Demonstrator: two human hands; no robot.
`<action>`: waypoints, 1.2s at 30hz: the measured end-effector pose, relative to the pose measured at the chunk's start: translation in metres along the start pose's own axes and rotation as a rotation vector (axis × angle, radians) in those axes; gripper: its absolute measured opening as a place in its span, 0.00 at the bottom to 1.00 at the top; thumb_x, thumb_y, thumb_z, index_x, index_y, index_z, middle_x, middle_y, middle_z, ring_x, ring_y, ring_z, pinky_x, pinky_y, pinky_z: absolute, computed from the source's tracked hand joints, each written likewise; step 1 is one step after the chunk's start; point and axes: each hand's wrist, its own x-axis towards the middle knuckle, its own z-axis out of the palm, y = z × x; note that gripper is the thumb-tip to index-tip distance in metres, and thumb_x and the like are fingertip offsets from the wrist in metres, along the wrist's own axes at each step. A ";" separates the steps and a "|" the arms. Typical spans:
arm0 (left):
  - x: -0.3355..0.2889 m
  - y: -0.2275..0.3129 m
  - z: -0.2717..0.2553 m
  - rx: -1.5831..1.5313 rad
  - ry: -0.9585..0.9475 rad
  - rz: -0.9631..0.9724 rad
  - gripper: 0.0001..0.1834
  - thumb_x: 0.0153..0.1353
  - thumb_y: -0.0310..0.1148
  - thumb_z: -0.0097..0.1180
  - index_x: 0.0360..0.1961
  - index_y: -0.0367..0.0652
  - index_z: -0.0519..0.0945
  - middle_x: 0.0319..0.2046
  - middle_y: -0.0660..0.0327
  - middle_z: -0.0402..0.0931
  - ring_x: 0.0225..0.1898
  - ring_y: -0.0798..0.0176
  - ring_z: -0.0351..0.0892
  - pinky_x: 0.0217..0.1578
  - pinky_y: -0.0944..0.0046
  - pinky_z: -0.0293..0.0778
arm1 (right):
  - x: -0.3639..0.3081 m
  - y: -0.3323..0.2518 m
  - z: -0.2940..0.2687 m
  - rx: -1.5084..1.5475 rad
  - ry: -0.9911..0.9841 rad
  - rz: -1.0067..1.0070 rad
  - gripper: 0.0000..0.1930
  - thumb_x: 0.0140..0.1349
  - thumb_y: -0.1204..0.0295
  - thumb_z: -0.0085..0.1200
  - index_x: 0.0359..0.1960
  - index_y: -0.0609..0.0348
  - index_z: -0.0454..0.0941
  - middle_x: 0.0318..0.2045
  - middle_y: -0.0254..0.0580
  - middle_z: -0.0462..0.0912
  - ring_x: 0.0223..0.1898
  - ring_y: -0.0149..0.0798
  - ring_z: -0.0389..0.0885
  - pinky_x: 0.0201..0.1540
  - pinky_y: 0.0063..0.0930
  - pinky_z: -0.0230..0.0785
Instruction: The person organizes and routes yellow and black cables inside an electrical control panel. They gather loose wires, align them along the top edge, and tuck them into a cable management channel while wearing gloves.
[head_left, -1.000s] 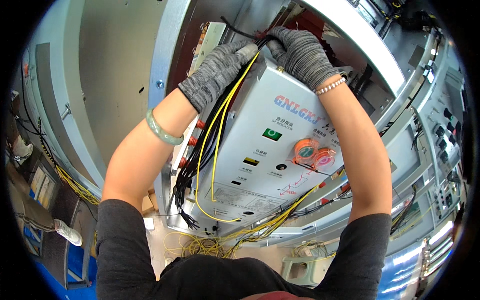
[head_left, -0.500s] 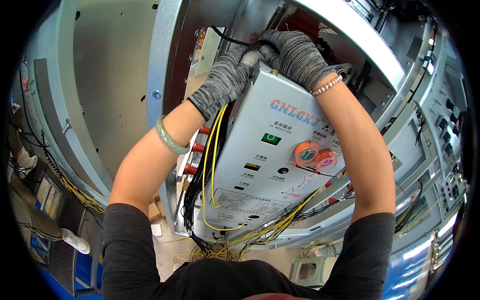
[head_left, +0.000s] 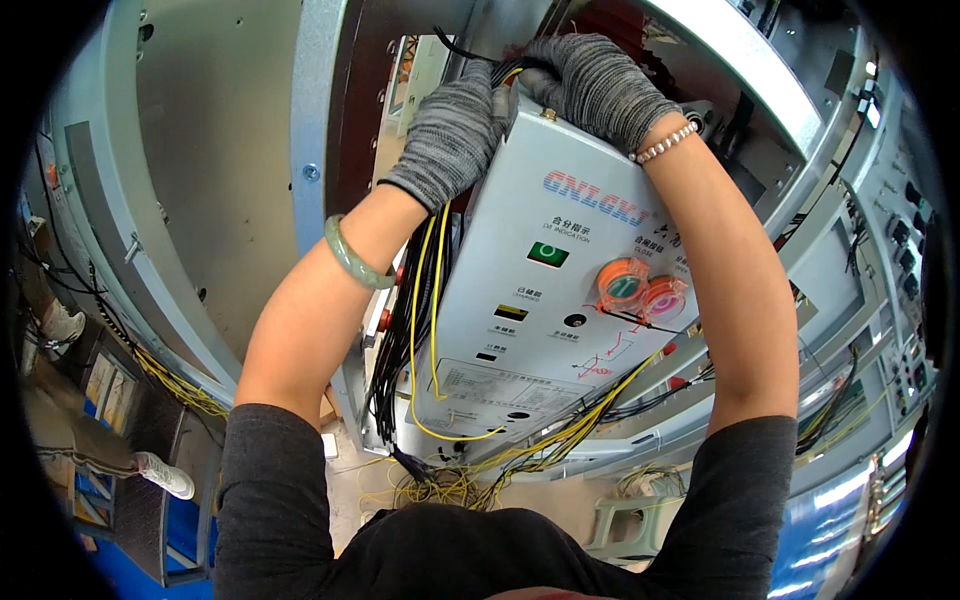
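A grey metal switchgear box [head_left: 480, 330] stands before me, with a green indicator window [head_left: 548, 254] and two round buttons [head_left: 640, 290] under clear orange-rimmed covers. Behind its top left corner my left hand [head_left: 452, 135], in a grey knitted glove, is closed round a bundle of black wires [head_left: 515, 70] with a yellow one among them. My right hand [head_left: 605, 95], gloved alike, reaches over the top edge with its fingers curled on the same bundle. Its fingertips are partly hidden. More black wires [head_left: 405, 340] and yellow wires [head_left: 437, 290] hang down the box's left side.
A steel cabinet frame [head_left: 312, 230] rises on the left. Tangled yellow wires [head_left: 470, 485] lie below the box, near a pale green stool [head_left: 625, 525]. Another person's shoe [head_left: 165, 475] shows at lower left. Further cabinet panels [head_left: 905, 260] line the right.
Both hands stay at the box's top edge and have shifted slightly upward in view. A yellow wire now shows in the bundle between them. The whole view has moved a little.
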 end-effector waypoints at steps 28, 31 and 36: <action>0.043 -0.023 -0.031 0.052 -0.082 0.293 0.12 0.60 0.31 0.54 0.44 0.45 0.79 0.38 0.55 0.78 0.40 0.57 0.80 0.46 0.60 0.75 | 0.000 -0.001 -0.001 0.025 0.027 0.030 0.14 0.59 0.61 0.51 0.39 0.54 0.82 0.32 0.51 0.82 0.36 0.49 0.81 0.45 0.39 0.73; 0.044 -0.018 -0.035 0.415 -0.010 0.390 0.12 0.60 0.38 0.53 0.45 0.50 0.79 0.35 0.53 0.77 0.37 0.53 0.79 0.42 0.56 0.75 | -0.002 0.002 0.001 0.072 0.049 -0.010 0.14 0.59 0.60 0.51 0.40 0.54 0.82 0.33 0.51 0.82 0.36 0.49 0.81 0.45 0.38 0.72; 0.055 -0.029 -0.038 0.436 -0.027 0.458 0.18 0.62 0.47 0.48 0.45 0.49 0.78 0.33 0.54 0.77 0.36 0.51 0.78 0.41 0.55 0.74 | -0.001 0.003 0.000 0.105 -0.010 -0.048 0.14 0.63 0.63 0.49 0.46 0.54 0.79 0.38 0.51 0.82 0.40 0.48 0.81 0.48 0.35 0.71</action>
